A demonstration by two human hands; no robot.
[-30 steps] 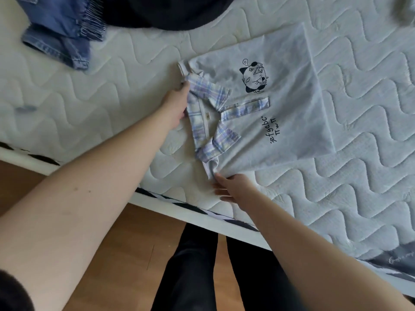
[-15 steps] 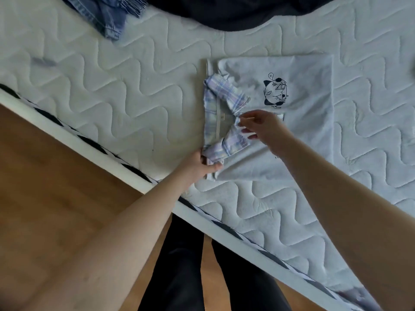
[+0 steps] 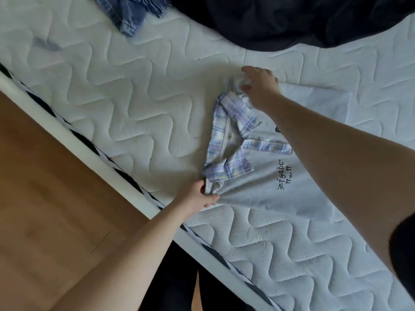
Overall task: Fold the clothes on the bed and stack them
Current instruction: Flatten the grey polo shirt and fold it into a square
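Folded pale grey shirt [image 3: 265, 194], with plaid collar [image 3: 226, 140] and plaid placket strip [image 3: 267, 145]: laid flat on the quilted white mattress [image 3: 134, 104], right of centre. Black lettering "efgabc" [image 3: 283, 175] is printed on the front. A second dark print is almost wholly covered by the right forearm; only a small dark edge of it is seen, and its subject cannot be made out. The shirt's far right portion is crossed and partly hidden by the same forearm.

Left hand [image 3: 201, 194]: placed at the shirt's near left corner, just below the collar. The fabric there is pinched between thumb and curled fingers, and small creases are drawn toward the grip. The fingertips are tucked under the cloth and not seen.

Right hand [image 3: 258, 85]: placed at the shirt's far left corner, above the collar. The fingers are spread and slightly bent over the bunched fabric; the image is blurred here, and whether cloth is gripped or only touched cannot be told.

Denim garment [image 3: 130, 12]: at the far edge, left of centre, cut off by the top of the frame.

Dark navy garment [image 3: 292, 21]: crumpled along the far side, cut off at the top and the right.

Small faint bluish mark [image 3: 48, 44]: on the mattress at far left, too blurred to identify.

Bed frame edge [image 3: 101, 158], white with black striped trim, runs diagonally from left to lower right. Wooden floor [image 3: 56, 198] is seen near left. The person's legs in black trousers [image 3: 170, 288] are seen at the near edge, partly hidden behind the left forearm.
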